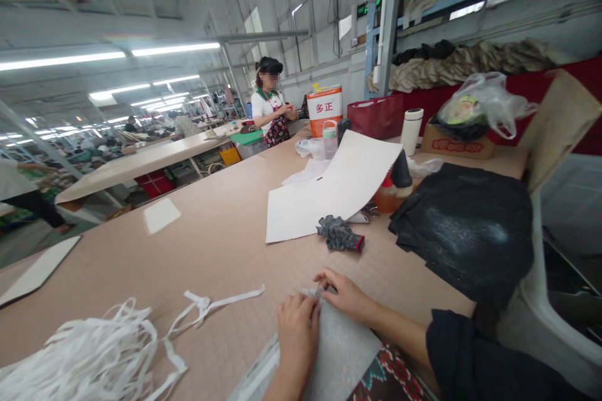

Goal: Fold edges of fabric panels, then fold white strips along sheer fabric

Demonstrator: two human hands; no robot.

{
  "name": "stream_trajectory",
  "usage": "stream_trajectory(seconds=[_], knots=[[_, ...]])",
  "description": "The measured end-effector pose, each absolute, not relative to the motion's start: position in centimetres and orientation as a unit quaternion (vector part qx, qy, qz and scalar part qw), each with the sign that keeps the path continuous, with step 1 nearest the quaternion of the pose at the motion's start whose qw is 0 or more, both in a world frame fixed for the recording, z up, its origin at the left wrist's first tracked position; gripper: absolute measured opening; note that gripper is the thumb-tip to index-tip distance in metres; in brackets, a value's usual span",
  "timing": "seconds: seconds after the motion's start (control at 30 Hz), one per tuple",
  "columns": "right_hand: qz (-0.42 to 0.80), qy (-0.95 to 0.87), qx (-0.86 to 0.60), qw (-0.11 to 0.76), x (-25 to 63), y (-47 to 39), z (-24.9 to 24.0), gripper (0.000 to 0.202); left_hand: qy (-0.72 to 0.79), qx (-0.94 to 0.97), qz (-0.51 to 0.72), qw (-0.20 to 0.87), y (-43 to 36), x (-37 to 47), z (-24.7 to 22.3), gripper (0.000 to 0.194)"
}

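A thin greyish, slightly see-through sheet [342,341] lies at the near edge of the table, partly over a dark floral cloth [390,376]. My left hand [297,329] is on the sheet's left side, with its fingers bent and pressed together at the far end. From the right, my right hand [347,294] pinches that same far end between thumb and fingers. The fingertips of both hands nearly meet there. A pale folded strip [258,369] runs beside my left wrist. To the left is a heap of white fabric tape [94,351], one knotted length trailing toward my hands.
Beyond my hands lie a grey knitted glove [339,233] and a large white board [329,191]. Black sheets [463,232] cover the table's right side. A white bottle [412,131] and orange-white tin [324,109] stand farther back. A co-worker [270,103] stands at the far edge.
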State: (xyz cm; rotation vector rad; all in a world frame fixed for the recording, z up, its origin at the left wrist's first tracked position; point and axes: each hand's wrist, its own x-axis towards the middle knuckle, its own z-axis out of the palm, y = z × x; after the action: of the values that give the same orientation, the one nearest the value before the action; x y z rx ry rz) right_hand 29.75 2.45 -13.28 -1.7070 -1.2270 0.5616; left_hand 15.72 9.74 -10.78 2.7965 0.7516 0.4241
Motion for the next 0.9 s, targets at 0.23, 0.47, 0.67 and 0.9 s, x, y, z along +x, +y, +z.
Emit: stream_trajectory(seconds=[0.23, 0.47, 0.67, 0.9], knots=[[0.157, -0.518, -0.735, 0.409, 29.3, 2.3, -12.9, 0.032, 0.17, 0.967, 0.189, 0.024, 9.9, 15.7, -12.8, 0.02], [0.156, -0.554, -0.753, 0.32, 30.3, 2.8, -11.5, 0.008, 0.173, 0.976, 0.13, -0.029, 9.4, 15.7, -12.4, 0.028], [0.178, -0.567, -0.762, 0.257, 31.0, 4.0, -11.4, 0.009, 0.17, 0.981, 0.09, -0.034, 9.3, 15.7, -12.1, 0.03], [0.214, -0.615, -0.734, 0.196, 32.0, 4.6, -10.5, 0.013, 0.158, 0.981, 0.095, -0.051, 9.3, 15.4, -12.3, 0.031]])
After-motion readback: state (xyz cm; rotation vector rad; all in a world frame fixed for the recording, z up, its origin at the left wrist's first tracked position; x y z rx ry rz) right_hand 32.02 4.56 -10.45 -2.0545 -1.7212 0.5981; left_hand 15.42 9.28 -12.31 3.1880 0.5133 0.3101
